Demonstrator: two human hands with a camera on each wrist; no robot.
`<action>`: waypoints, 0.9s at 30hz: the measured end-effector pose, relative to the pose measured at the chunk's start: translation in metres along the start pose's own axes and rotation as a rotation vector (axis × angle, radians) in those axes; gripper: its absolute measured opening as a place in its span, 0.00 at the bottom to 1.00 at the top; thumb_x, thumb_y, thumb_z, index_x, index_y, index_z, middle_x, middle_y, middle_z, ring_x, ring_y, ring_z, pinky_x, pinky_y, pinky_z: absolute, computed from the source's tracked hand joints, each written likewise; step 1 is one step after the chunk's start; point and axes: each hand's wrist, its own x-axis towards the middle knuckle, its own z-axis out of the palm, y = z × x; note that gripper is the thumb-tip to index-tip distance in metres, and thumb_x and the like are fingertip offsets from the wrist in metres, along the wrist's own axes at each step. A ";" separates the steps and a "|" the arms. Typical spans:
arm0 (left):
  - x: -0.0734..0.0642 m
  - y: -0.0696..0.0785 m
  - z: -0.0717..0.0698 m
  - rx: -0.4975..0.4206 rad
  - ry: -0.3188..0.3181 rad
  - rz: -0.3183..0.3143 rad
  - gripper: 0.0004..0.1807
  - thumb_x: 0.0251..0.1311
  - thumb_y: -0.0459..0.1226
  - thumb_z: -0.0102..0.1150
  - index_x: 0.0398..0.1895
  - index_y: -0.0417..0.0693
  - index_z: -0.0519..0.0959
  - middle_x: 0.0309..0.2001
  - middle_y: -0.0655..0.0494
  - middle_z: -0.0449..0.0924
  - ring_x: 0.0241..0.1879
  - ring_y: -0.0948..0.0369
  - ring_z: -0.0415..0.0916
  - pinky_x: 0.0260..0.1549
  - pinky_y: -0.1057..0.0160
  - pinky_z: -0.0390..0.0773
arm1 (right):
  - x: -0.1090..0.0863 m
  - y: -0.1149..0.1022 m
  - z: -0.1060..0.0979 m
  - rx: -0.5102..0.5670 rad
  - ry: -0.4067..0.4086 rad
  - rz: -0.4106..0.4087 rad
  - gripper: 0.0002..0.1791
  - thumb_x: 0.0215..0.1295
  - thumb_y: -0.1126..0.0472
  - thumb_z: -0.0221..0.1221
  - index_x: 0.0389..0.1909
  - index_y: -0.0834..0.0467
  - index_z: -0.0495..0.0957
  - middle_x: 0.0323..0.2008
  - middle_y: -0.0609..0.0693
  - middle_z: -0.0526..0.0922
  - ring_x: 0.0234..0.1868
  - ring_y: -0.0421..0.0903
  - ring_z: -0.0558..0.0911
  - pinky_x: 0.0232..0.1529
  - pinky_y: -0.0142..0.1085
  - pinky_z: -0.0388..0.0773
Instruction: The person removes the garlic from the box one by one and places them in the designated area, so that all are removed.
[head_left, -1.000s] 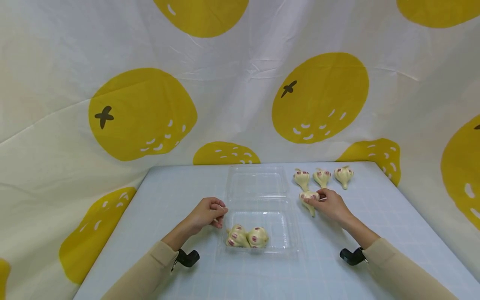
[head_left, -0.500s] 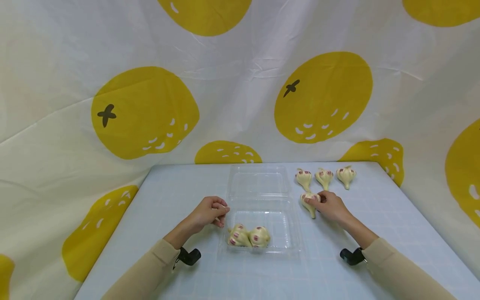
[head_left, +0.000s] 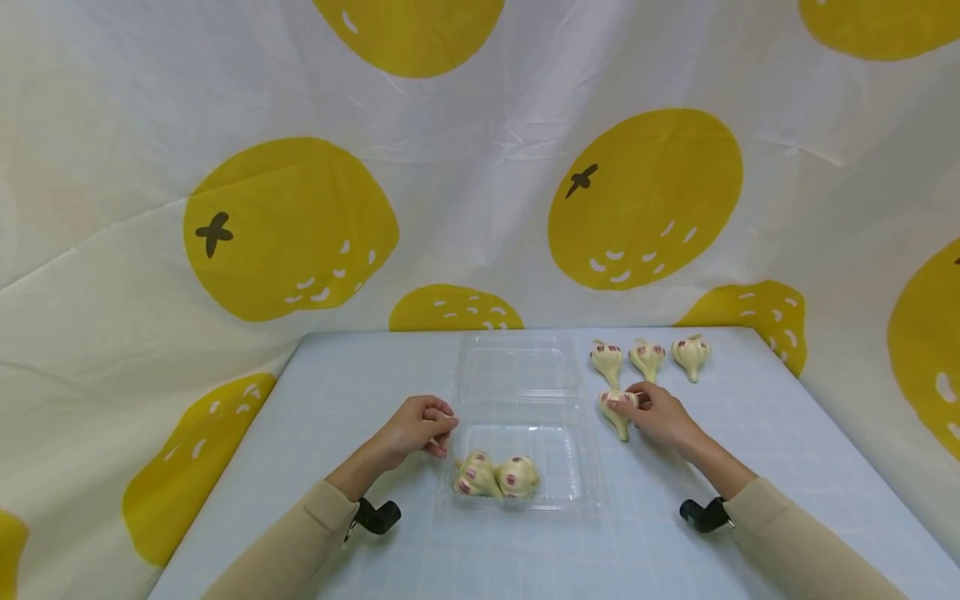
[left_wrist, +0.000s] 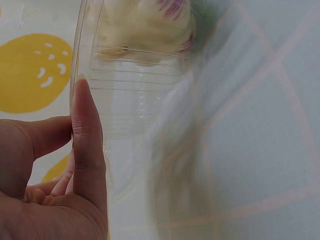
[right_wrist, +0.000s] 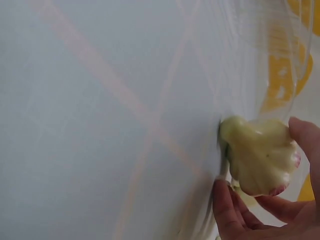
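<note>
My right hand (head_left: 658,414) holds a cream garlic bulb (head_left: 617,408) with purple-red marks, just right of the clear plastic clamshell container (head_left: 558,467). In the right wrist view the thumb (right_wrist: 305,135) lies against one side of the garlic bulb (right_wrist: 262,155), its other fingers curving beneath. At the container's left edge, my left hand (head_left: 420,427) pinches the rim between thumb and index finger, as the left wrist view of the container wall (left_wrist: 82,45) shows. Two garlic bulbs (head_left: 517,477) sit side by side in the near left part of the container.
Beyond the right hand, three more garlic bulbs (head_left: 647,358) lie in a row near the table's back edge. The container's lid (head_left: 517,367) is folded back flat on the pale checked table (head_left: 360,367). A lemon-print curtain (head_left: 465,192) hangs behind.
My right hand and its garlic bulb have shifted very slightly toward the near side, away from the back row. The left hand stays at the container's rim.
</note>
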 end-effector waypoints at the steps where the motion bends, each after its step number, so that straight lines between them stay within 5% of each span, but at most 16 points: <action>1: 0.000 0.000 0.000 0.001 0.000 0.000 0.12 0.72 0.31 0.59 0.49 0.31 0.72 0.22 0.51 0.77 0.19 0.62 0.76 0.23 0.64 0.85 | 0.000 0.000 0.001 0.000 0.000 0.000 0.42 0.69 0.34 0.60 0.64 0.67 0.69 0.56 0.68 0.77 0.54 0.60 0.77 0.53 0.54 0.79; 12: 0.001 -0.006 -0.002 0.001 -0.018 0.023 0.12 0.71 0.31 0.60 0.49 0.30 0.72 0.21 0.53 0.78 0.18 0.63 0.77 0.22 0.66 0.84 | -0.005 -0.004 -0.003 -0.010 0.016 -0.017 0.46 0.69 0.33 0.59 0.68 0.69 0.64 0.61 0.70 0.73 0.59 0.64 0.75 0.57 0.58 0.77; 22: 0.001 -0.005 -0.002 0.009 -0.009 0.023 0.12 0.71 0.32 0.60 0.49 0.30 0.72 0.22 0.52 0.78 0.19 0.63 0.77 0.23 0.65 0.84 | -0.025 -0.027 -0.021 -0.046 0.170 -0.213 0.41 0.71 0.44 0.63 0.70 0.70 0.63 0.63 0.69 0.71 0.58 0.65 0.75 0.54 0.58 0.79; 27: 0.001 -0.004 -0.002 0.002 -0.009 0.025 0.12 0.72 0.31 0.60 0.49 0.30 0.72 0.22 0.52 0.77 0.19 0.63 0.76 0.23 0.65 0.84 | -0.038 -0.045 -0.018 0.009 0.145 -0.350 0.34 0.71 0.52 0.65 0.68 0.68 0.66 0.61 0.66 0.74 0.55 0.62 0.78 0.53 0.56 0.82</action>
